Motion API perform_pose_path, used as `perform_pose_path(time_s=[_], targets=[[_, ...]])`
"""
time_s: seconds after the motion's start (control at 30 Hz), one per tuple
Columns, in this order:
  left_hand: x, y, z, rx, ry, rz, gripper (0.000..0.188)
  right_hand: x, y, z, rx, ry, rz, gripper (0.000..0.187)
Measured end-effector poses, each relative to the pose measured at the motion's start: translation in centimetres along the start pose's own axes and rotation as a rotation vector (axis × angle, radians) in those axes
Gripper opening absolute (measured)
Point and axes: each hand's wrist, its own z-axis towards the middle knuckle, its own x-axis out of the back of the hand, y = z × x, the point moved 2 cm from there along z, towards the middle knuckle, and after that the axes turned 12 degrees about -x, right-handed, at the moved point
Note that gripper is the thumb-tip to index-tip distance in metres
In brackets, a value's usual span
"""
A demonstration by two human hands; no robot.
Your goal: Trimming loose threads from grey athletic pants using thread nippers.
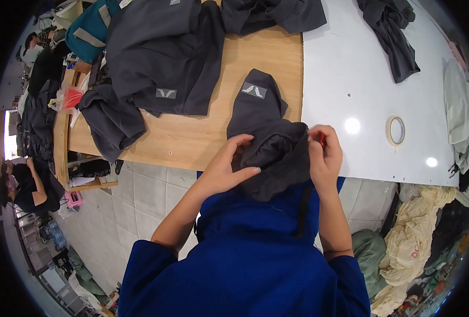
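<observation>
A dark grey garment [276, 179] hangs over the table's front edge, its gathered opening turned up between my hands. Its far part lies on the wood and carries a light grey patch [254, 90]. My left hand [225, 168] grips the left side of the opening, thumb on the near fabric and fingers on the far side. At the right side, my right hand [326, 157] is closed round a small red object [322, 139], mostly hidden by the fingers. Those fingertips are at the garment's edge; whether they also pinch the cloth is unclear.
More dark grey garments [155, 58] lie at the far left, with another [390, 31] at the far right. A tape roll [396, 130] rests on the white tabletop [345, 68]. Cream cloth [411, 238] is heaped at the right. A person [25, 187] is at the left.
</observation>
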Motion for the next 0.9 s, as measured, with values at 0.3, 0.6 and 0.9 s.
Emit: perform_pose_path(time_s=[0.3,0.6,0.9], targets=[[-0.7,-0.4,2.6,0.310,0.177,-0.550,0.029,-1.2,-2.0,-2.4,0.169,-0.532,-0.570,0.036],[1.4,2.1,2.9,-0.221,0.434,0.056,0.016,0.6,-2.3,-2.2,0.310,-0.290,-0.363,0.023],[-1.8,1.4,-1.1,0.552,-0.097,-0.377,0.057,0.9,-3.0,-3.8,0.709,-0.012,-0.417,0.031]])
